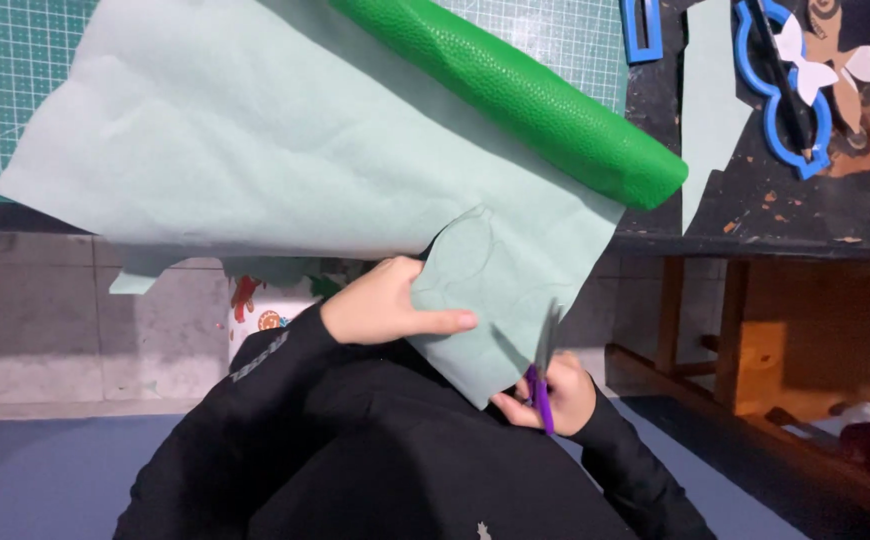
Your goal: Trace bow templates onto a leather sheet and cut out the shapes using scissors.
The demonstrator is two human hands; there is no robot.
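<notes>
Landmark: green leather roll [525,95]. Below it, the pale green sheet [255,140] drapes over the table edge [755,245], blocking passage there. Right of the roll, blue templates [790,110] and a pale strip [707,100] occupy the tabletop. Below-left of the roll, under the sheet's edge, open floor [55,320] permits passage.

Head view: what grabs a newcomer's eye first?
The bright green textured roll lies diagonally across the top, on a big pale green sheet that hangs off the table edge. Low in the middle, the left hand pinches the sheet's hanging corner while the right hand works purple-handled scissors into it. At top right, blue outline templates rest on the dark tabletop.
</notes>
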